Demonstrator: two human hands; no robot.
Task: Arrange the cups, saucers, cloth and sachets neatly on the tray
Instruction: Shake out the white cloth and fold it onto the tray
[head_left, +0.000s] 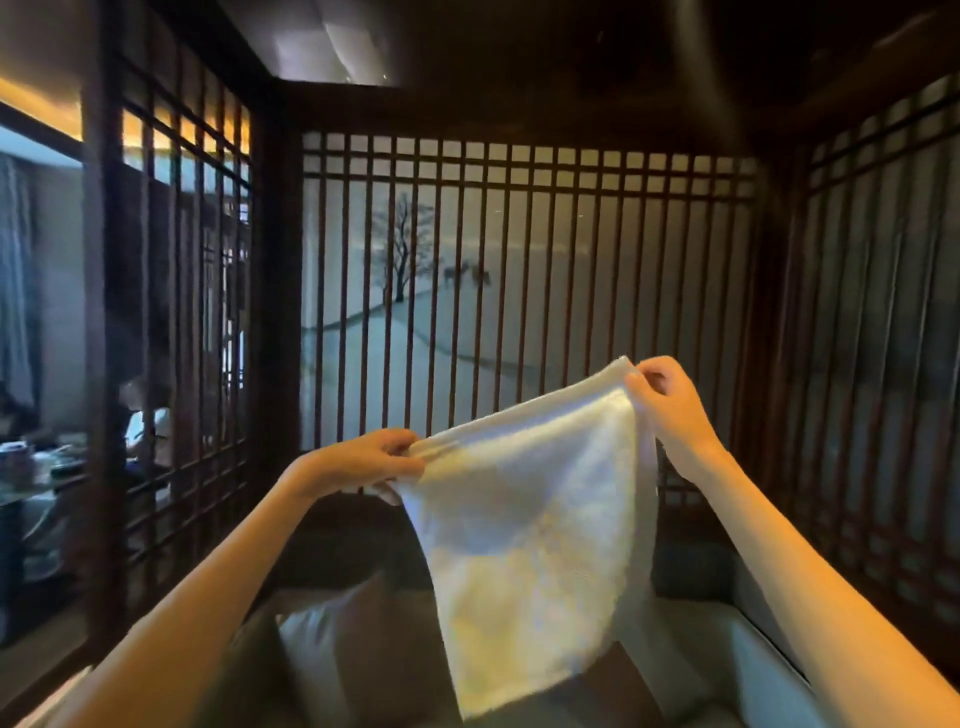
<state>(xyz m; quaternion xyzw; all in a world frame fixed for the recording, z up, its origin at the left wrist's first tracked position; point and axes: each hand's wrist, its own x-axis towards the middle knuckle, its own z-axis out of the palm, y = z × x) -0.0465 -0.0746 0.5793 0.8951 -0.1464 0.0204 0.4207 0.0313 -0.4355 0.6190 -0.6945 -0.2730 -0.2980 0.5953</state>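
Dark lattice-screened booth; white square terry cloth (530, 545) hangs below left hand (363, 460) and higher right hand (670, 405), both pinching top corners.

Both bare arms are extended forward and raised. Left hand (371, 457) is pinched closed at fingertips, held lower; right hand (670, 400) is pinched likewise, held higher.
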